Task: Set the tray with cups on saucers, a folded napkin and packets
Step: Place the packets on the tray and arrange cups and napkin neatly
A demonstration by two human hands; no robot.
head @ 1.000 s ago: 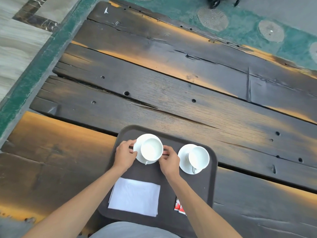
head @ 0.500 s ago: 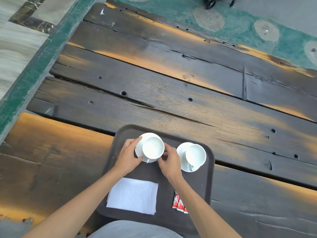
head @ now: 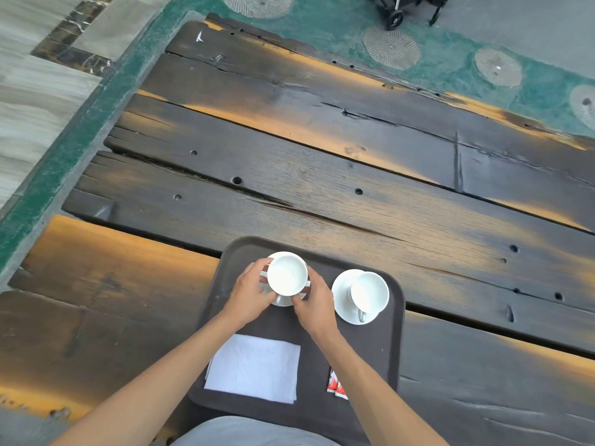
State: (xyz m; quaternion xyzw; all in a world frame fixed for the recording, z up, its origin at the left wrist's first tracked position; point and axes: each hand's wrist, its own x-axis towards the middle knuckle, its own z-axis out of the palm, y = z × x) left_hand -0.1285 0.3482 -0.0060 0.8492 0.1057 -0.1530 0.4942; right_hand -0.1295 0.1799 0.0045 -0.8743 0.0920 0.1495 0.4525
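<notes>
Round white cup [head: 287, 273] between both hands [head: 248, 292], smooth tray [head: 370, 349]

Glossy white ceramic cups [head: 287, 274] are gleaming on a matt brown plastic tray [head: 393, 342]; the rough, cracked wooden table [head: 322, 175] is looking weathered.

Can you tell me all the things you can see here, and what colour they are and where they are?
Tray: one, dark brown, on the table's near edge.
Cups: two, white; left cup between the hands, right cup at the tray's far right.
Saucers: two, white, one under each cup; right saucer.
Napkin: one, white, folded, near left of the tray.
Packets: a few, red and white, near right of the tray, partly hidden by the right arm.
Table: one, dark wood with orange patches.
Wheeled cart: one, black, on the floor beyond the table.
Hands: left hand and right hand, both gripping the left cup and saucer.
</notes>
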